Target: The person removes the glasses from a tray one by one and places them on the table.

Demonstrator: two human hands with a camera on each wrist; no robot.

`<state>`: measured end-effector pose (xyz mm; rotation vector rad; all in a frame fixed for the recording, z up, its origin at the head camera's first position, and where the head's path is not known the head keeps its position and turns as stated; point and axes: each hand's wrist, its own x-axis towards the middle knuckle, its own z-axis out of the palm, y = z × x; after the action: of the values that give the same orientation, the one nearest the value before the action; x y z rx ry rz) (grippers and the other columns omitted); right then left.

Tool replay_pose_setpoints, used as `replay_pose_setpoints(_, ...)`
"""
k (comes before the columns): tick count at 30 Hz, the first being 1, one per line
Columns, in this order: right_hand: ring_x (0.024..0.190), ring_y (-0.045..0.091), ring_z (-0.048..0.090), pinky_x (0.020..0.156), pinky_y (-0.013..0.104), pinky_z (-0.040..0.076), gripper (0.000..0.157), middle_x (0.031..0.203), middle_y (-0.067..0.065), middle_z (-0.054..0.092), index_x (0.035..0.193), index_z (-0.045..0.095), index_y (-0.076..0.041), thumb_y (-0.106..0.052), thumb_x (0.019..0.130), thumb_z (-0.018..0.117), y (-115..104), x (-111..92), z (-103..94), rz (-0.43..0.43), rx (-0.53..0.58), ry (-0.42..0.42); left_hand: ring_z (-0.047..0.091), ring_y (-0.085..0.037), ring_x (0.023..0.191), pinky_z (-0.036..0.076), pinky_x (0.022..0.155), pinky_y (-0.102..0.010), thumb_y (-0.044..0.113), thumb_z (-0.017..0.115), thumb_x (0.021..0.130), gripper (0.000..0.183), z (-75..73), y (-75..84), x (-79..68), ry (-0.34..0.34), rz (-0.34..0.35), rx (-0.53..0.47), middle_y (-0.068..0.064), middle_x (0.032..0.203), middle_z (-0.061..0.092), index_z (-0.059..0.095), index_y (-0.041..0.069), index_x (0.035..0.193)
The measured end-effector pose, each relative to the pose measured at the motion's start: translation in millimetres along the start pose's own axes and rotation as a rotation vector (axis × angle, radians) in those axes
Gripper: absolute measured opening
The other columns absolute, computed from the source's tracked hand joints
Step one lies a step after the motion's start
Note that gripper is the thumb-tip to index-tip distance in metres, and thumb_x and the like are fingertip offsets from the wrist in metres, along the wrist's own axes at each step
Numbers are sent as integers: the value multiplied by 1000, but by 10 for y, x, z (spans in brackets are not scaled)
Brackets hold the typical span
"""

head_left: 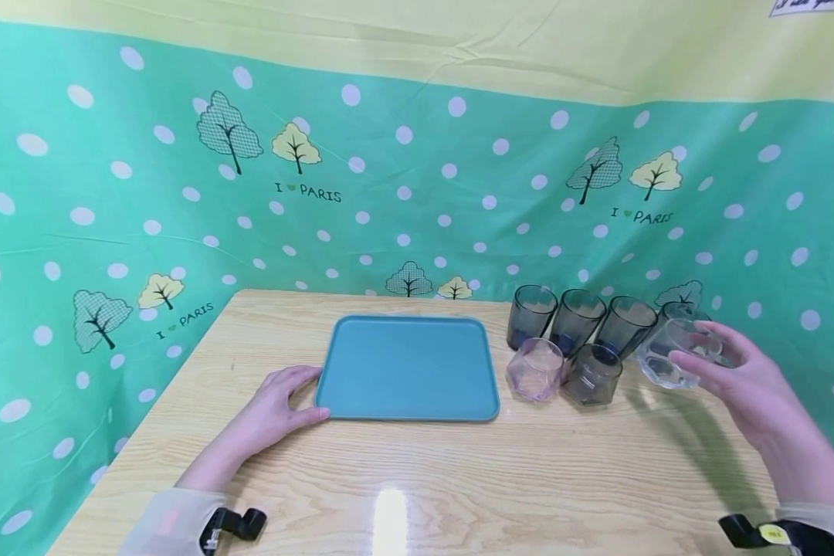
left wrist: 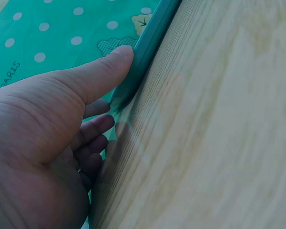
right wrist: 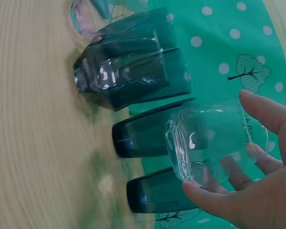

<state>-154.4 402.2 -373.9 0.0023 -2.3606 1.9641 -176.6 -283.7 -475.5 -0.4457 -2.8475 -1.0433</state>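
Note:
My right hand (head_left: 754, 382) grips a clear faceted glass (right wrist: 200, 138), thumb on one side and fingers round the other. Held at the right end of the glasses, it is tilted and raised over the table, and overlaps a dark tall glass behind it in the head view. My left hand (head_left: 267, 417) touches the left edge of a blue rectangular tray (head_left: 406, 371) near its front corner. The thumb (left wrist: 119, 59) lies along the rim with the other fingers loosely bent beside it. The tray lies flat on the table.
Several dark tall glasses (head_left: 530, 318) stand in a row at the back right. In front of them are a pinkish faceted glass (head_left: 535, 374) and a grey faceted glass (head_left: 592, 378). A green dotted curtain (head_left: 403, 193) hangs behind the wooden table (head_left: 493, 486).

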Motion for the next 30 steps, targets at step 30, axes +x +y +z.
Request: replay_pose_setpoints(30, 131, 16, 46, 87, 10, 49, 89, 167, 14, 34, 178, 21, -23, -34, 108, 75, 407, 73, 161, 78, -326, 20, 41, -53, 149, 33, 122, -74, 43, 91, 93, 83, 15, -17, 1, 8, 6, 6, -24, 159, 55, 59, 1, 157)
